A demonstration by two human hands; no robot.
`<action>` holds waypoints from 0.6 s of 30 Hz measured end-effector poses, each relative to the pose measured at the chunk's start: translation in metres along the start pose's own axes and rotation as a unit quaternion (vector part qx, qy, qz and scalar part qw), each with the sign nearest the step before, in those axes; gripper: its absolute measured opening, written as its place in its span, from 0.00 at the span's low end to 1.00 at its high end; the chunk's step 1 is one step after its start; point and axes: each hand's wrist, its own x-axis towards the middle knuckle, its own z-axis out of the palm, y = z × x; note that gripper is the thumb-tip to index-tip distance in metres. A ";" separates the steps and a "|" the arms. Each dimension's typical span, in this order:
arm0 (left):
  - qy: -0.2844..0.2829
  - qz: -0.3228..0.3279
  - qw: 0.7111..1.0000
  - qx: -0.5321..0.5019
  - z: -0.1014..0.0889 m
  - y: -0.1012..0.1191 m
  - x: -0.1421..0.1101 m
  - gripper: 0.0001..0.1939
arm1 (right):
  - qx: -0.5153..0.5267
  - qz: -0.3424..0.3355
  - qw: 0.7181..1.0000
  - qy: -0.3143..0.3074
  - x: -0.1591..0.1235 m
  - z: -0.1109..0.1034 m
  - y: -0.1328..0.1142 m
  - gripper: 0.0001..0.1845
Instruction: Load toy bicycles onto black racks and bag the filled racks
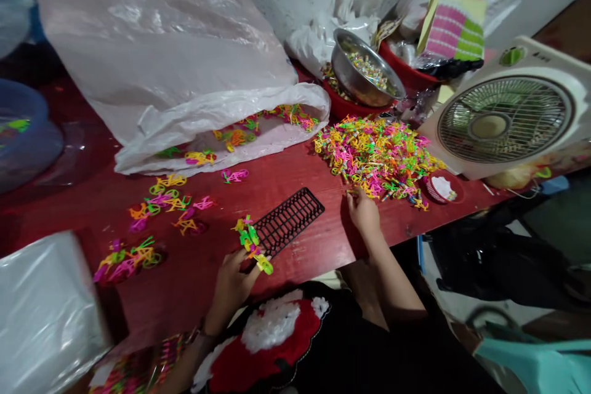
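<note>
A black slotted plastic rack (293, 218) lies slanted on the red table, with a row of small neon plastic toys (249, 235) along its left end. My left hand (233, 280) is closed at that end, thumb and fingers gripping the rack beside the toys. At the near left edge of a large heap of mixed bright plastic toys (376, 154), my right hand (364, 212) has its fingertips pinched together. Whatever is between those fingertips is too small to make out. Several of the loose toys look like little bicycles.
A big white plastic bag (184, 43) opens toward me with toys inside. Small toy clusters (129, 258) lie at left, near a wrapped white packet (46, 308). Behind the heap stands a metal bowl (341, 68) of wrapped pieces. A box fan (503, 117) and small red basket (438, 188) are at right.
</note>
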 end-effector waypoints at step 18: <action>-0.009 0.055 0.997 0.062 0.006 0.012 0.027 0.12 | 0.139 -0.072 0.987 0.022 -0.056 0.018 0.001 0.15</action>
